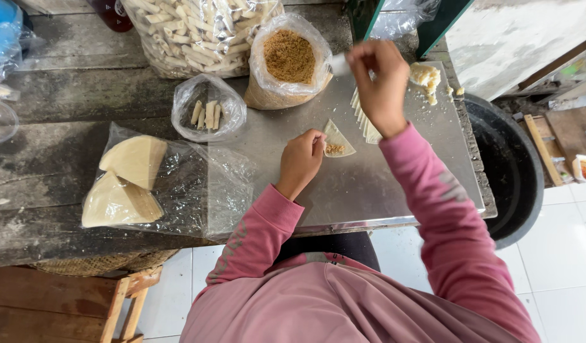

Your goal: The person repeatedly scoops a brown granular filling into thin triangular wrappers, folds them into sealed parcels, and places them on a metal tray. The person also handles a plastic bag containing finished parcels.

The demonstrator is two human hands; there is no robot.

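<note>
Two hands at work. Left hand curled, fingertips pinching the near edge of a wrapper, a thin pale triangle lying flat on the metal tray with a dab of brown filling at its middle. Right hand raised above the tray, fingers closed on a small white spoon near the mouth of the filling bag

Wrapper looks paper-thin, limp, light, easy to tear; best taken by an edge or corner, not the loaded middle. Filling is loose crumbs, spills if tilted

Just beyond the wrapper: fanned stack of spare wrappers. Far right corner of the tray: lump of pale paste

Left of the tray: small bag of finished rolls, big bag of rolls behind it, clear bag with two wrapper stacks nearer the person

Tray is smooth steel, probably slick. It sits on a worn, dark wooden worktop. Black tub to the right, white tile floor, wooden stool lower left
</note>
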